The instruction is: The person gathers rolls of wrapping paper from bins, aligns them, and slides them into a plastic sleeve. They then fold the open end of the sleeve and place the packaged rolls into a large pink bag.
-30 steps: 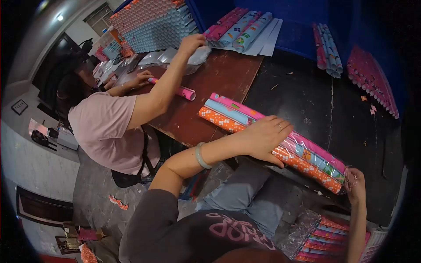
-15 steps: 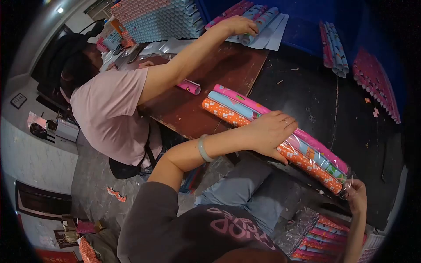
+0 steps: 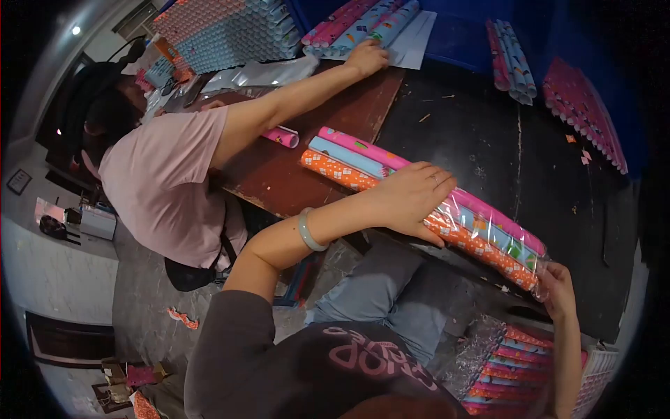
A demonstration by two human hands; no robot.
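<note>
Now rolls (image 3: 363,164) lie diag., upper-left to lower-right w/ left hand (image 3: 412,199) flat on top.

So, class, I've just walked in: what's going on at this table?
The person wearing the camera presses the left hand flat on a bundle of wrapping paper rolls, orange, blue and pink, lying on the table. The right hand pinches the end of the clear plastic sleeve around the bundle's far end. Beside them, a co-worker in a pink shirt reaches across to another stack of rolls. One loose pink roll lies between them.
</note>
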